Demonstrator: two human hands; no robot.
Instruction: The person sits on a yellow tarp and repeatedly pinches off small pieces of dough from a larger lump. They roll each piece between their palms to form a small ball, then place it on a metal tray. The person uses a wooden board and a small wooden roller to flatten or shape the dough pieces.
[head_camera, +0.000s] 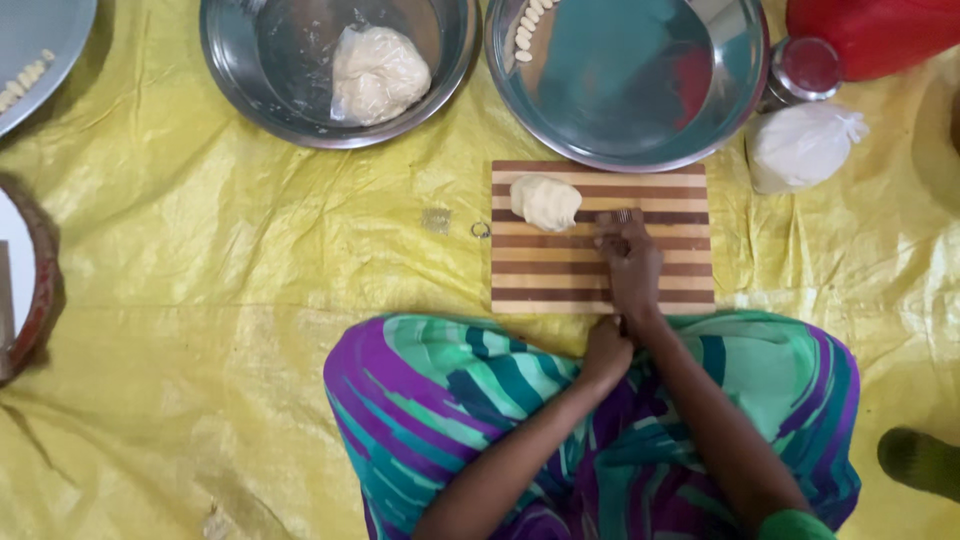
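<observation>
Where hands (628, 262) press: pale lumpy dough (545, 201).

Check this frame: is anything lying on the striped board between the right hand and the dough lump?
Nothing visible does. The right hand presses on the striped board, and only bare board separates it from the dough lump up-left. The left hand rests at the right wrist.
</observation>
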